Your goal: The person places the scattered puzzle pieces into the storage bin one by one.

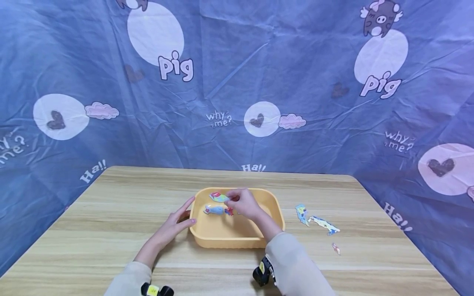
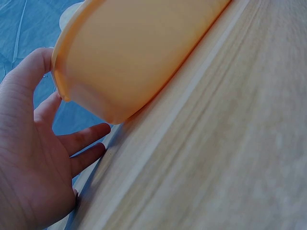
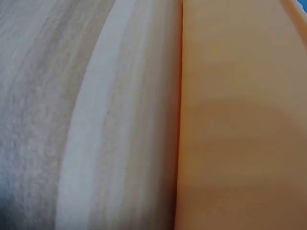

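Observation:
A shallow orange plastic tray [image 1: 237,232] stands on the wooden table. My left hand [image 1: 172,226] is at its left side, thumb and a finger touching the rim; in the left wrist view, the other fingers of that hand [image 2: 38,143] stretch out below the rim. Over the tray's back part, my right hand [image 1: 242,202] pinches the right end of a red, yellow-green and blue candy [image 1: 218,197] in what looks like a twist wrapper. Lying in the tray are a light blue wrapped candy [image 1: 214,210] and a small red piece [image 1: 229,211]. The right wrist view does not show the right hand.
Right of the tray, on the table [image 1: 111,230], lie a blue-yellow wrapper-like piece [image 1: 301,213], a cream-blue one [image 1: 325,225] and a small pinkish one [image 1: 335,248]. A blue printed cloth [image 1: 237,82] hangs behind the table.

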{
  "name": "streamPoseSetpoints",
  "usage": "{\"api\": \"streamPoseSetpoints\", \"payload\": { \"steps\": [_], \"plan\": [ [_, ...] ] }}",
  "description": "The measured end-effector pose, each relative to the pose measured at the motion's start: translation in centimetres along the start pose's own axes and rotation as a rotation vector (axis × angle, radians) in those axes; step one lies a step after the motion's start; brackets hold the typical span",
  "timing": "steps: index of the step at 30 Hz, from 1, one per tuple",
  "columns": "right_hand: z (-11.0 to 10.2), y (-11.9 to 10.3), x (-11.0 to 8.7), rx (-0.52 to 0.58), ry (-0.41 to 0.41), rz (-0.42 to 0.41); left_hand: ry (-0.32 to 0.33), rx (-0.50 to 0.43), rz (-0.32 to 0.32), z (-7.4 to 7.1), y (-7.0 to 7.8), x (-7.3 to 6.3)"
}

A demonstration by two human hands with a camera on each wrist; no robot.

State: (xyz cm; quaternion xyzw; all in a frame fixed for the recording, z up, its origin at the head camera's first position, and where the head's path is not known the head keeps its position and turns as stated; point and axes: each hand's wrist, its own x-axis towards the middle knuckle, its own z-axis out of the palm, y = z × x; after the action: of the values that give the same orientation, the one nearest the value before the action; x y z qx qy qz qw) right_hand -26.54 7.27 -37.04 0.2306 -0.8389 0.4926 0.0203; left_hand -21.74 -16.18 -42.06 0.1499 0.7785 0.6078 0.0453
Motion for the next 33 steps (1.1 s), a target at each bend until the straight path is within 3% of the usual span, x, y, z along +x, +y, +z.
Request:
{"api": "streamPoseSetpoints", "payload": {
  "steps": [2,5,14,22,33],
  "plan": [
    [0.0,-0.6,-0.2,0.008,-0.002,0.012,-0.011,-0.007,0.002,0.0,0.9,-0.3],
    [0.1,-0.6,-0.3,-0.002,-0.007,0.017,-0.017,-0.017,0.008,0.0,1.0,-0.4],
    [0.7,0.3,-0.1,-0.033,-0.052,0.040,-0.023,-0.022,0.023,-0.2,0.1,-0.1],
    [1.2,0.6,-0.1,-0.067,-0.091,0.023,0.010,0.068,-0.005,-0.2,0.0,0.0],
    [1.7,0.7,-0.3,-0.075,-0.164,0.020,-0.027,-0.021,0.019,-0.2,0.0,0.0]
  ]
}}
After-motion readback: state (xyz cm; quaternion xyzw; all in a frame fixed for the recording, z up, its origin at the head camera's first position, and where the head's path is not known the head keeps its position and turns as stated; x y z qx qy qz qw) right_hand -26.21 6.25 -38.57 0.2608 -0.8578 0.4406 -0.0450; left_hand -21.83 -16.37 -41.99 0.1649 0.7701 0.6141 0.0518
